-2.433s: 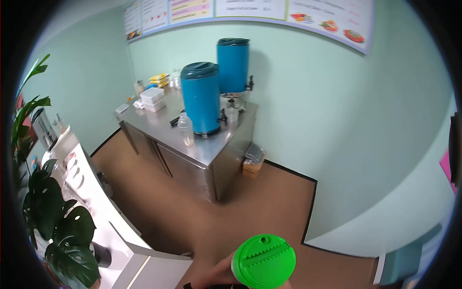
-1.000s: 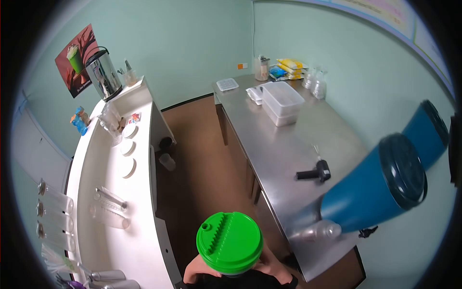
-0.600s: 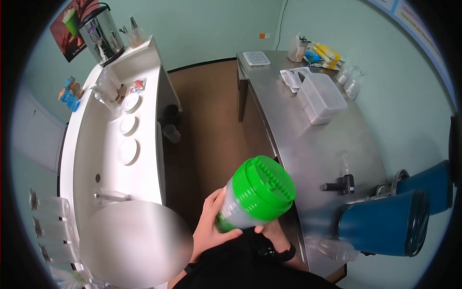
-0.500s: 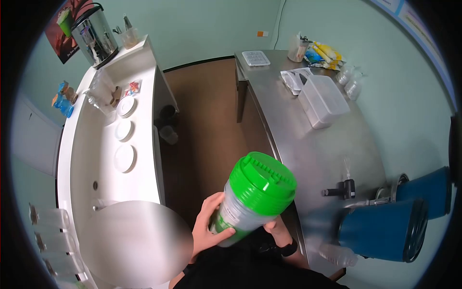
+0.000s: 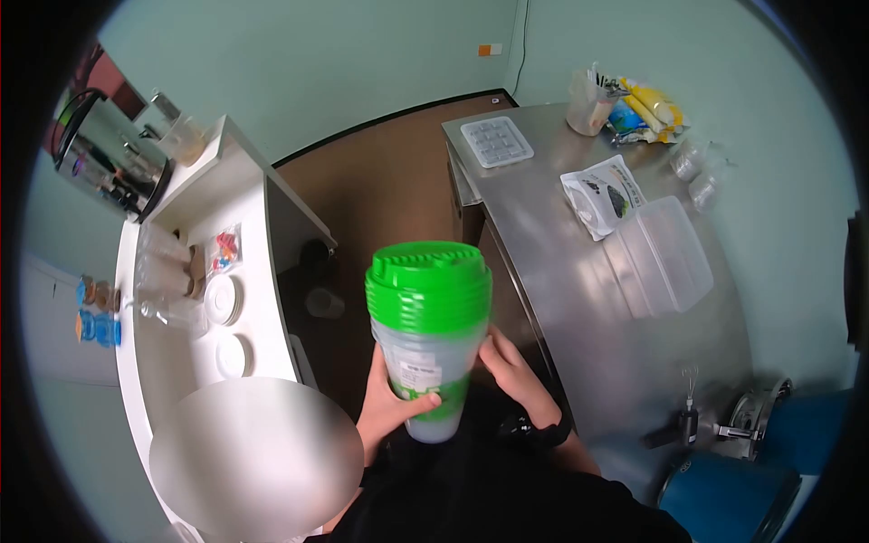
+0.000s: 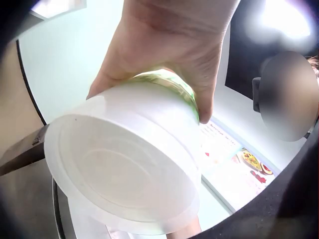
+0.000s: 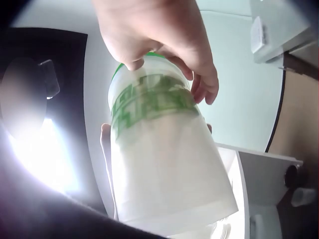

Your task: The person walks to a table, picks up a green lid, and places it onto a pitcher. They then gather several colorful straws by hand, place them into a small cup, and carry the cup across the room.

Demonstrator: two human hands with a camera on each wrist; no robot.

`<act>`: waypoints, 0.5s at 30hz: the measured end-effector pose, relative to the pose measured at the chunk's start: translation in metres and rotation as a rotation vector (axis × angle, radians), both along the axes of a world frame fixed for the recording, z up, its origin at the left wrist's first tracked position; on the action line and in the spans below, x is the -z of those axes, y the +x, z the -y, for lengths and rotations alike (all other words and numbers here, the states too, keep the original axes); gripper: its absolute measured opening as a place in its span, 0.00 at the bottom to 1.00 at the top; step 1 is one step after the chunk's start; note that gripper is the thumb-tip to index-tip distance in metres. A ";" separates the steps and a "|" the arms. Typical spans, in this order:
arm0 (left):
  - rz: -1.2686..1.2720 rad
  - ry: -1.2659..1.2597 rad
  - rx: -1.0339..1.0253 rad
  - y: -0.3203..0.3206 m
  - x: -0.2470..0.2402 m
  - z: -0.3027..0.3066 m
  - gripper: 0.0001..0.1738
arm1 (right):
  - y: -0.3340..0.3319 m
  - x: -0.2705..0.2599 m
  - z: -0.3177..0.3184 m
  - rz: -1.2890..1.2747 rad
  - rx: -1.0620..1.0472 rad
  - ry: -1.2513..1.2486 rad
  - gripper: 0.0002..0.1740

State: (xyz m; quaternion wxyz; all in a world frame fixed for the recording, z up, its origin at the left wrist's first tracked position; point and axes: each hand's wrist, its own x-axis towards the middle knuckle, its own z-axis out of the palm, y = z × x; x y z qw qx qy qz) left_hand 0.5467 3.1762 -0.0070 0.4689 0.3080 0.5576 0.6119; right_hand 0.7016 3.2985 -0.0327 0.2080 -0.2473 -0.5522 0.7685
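Note:
A translucent cup or stack of cups (image 5: 425,357) with stacked green lids (image 5: 429,288) on top is held in front of the body, nearly upright. The left hand (image 5: 389,398) grips its lower part, thumb across the printed label. Against its right side, just under the lids, rest the fingers of the right hand (image 5: 518,373). The left wrist view shows the white base (image 6: 122,174) from below, with the left hand (image 6: 169,50) curled round the body. In the right wrist view the right hand (image 7: 164,40) touches the cup's upper part (image 7: 154,99), fingers bent.
At right, a steel table (image 5: 579,299) bears a clear plastic box (image 5: 665,258), a white pouch (image 5: 602,195), a compartment tray (image 5: 497,142) and blue dispensers (image 5: 729,498). The white counter (image 5: 258,271) at left holds round lids (image 5: 233,356) and a metal urn (image 5: 113,158). Brown floor (image 5: 362,181) lies between.
The view has swung from the blue dispensers towards the aisle between counter and table. The cup has come from lid-up to showing its side, and most recently has tilted more upright and shifted left.

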 end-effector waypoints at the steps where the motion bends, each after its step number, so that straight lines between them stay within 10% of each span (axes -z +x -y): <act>1: -0.003 0.002 -0.017 -0.012 0.001 -0.012 0.55 | -0.011 -0.002 -0.012 0.013 -0.024 0.012 0.31; 15: 0.211 0.027 0.299 -0.186 0.020 -0.227 0.47 | -0.153 -0.020 -0.178 -0.020 0.079 0.121 0.50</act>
